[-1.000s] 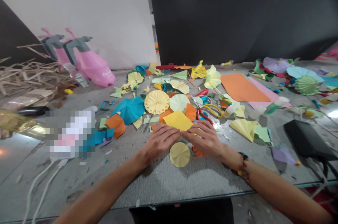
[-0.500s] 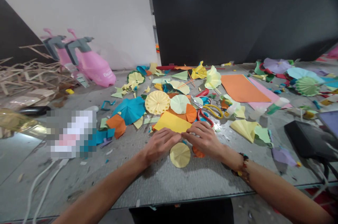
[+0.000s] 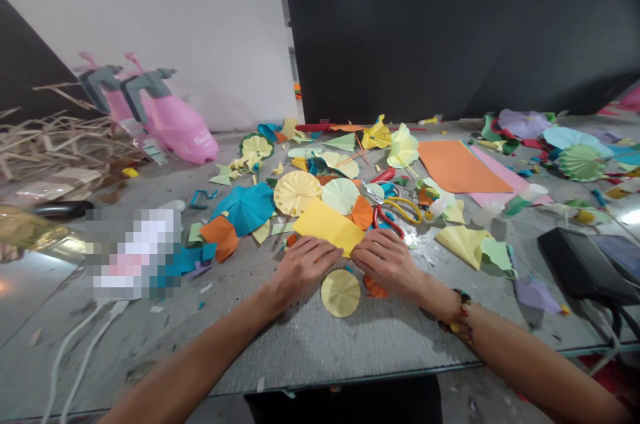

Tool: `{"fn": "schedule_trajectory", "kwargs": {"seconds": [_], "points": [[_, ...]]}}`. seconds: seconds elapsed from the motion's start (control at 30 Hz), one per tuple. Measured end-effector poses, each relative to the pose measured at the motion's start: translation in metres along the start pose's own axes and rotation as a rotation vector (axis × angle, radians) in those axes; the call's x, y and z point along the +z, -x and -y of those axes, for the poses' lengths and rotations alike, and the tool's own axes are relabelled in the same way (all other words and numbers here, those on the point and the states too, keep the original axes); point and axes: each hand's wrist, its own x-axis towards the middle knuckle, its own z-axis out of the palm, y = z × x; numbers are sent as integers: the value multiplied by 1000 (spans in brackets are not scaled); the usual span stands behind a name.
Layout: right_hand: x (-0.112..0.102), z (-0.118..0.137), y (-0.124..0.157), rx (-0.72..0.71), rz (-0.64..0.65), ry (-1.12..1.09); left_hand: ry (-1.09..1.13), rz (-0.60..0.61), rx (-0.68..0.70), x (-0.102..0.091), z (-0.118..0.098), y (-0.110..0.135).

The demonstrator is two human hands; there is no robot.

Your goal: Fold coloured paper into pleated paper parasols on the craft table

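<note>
Room over grey tabletop toward body; paper fans, scissors crowd far side.

From my remote seat this reads as a paper-craft workshop or studio, not a home: the long grey work table is strewn with pleated paper rosettes, a folded teal paper fan, a yellow paper sheet, scissors, scattered offcuts, and flat sheets of orange card and pink card. I can also see a heap of thin wooden sticks and pink scooter-shaped props off to the left. Behind them a plain white wall and tall black panels close off the space, which feels more like a working studio than a lived-in room.
</note>
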Motion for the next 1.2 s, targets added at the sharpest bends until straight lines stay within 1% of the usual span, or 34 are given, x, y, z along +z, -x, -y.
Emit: {"fn": "schedule_trajectory", "kwargs": {"seconds": [0.23,0.5,0.7,0.87,1.03,1.2], "points": [[-1,0,1,10,-33,22,1,-8,-7,2,0,0],[-3,0,1,-6,-62,20,24,2,-14,-4,-3,-2],[-4,0,0,-32,-48,39,45,-18,14,-7,-4,-4],[0,-2,4,-30,-24,42,39,-19,67,-6,-3,-3],[5,-4,7,-14,35,39,44,-1,78,-5,-3,-3],[9,-5,9,-23,41,47,33,-29,97,-7,-4,-5]]}}
